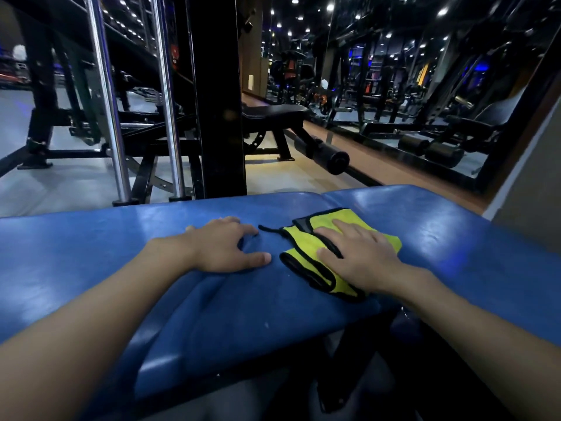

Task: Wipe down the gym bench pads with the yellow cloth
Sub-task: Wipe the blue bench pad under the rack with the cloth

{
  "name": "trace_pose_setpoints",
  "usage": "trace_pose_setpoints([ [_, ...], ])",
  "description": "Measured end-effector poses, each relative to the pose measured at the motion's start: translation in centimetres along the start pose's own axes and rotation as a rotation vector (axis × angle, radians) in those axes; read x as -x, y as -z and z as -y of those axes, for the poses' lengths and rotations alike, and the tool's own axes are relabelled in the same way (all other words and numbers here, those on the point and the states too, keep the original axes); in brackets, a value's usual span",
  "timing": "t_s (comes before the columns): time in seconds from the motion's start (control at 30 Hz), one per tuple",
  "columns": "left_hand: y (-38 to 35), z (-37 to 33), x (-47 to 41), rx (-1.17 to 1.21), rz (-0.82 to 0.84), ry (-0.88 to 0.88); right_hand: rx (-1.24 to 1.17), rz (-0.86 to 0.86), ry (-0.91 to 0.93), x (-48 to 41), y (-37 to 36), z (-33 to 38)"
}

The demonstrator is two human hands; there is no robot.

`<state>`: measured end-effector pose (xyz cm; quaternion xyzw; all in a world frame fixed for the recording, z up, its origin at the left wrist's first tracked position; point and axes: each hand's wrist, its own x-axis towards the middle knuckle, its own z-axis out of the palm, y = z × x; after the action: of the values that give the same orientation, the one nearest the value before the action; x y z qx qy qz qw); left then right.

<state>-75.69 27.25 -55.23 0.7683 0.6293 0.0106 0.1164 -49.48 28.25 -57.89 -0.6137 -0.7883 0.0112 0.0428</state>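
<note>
A long blue bench pad point(91, 244) runs across the view in front of me, and a second blue pad point(449, 226) joins it at a seam on the right. The yellow cloth point(306, 247), edged in black and folded, lies on the pad near that seam. My right hand point(358, 256) presses flat on the cloth with its fingers spread. Just left of the cloth, my left hand point(224, 244) rests on the bare pad, its fingers bent and their tips pressing into the vinyl.
Beyond the pad stands a black machine column point(218, 95) with chrome guide rods point(106, 95). A black bench with roller pads point(328, 153) sits on the floor behind. A mirror wall point(425, 86) runs along the right; a grey wall edge point(528, 183) stands close by.
</note>
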Motion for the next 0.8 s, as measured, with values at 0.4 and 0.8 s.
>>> trace_pose_setpoints([
  [0.4, -2.2, 1.4, 3.7, -0.002, -0.051, -0.031, -0.402, -0.056, -0.248, 3.1, 3.0, -3.2],
  [0.8, -2.3, 0.1, 3.8, 0.004, -0.046, 0.01, -0.718, -0.214, -0.345, 1.4, 3.7, -4.0],
])
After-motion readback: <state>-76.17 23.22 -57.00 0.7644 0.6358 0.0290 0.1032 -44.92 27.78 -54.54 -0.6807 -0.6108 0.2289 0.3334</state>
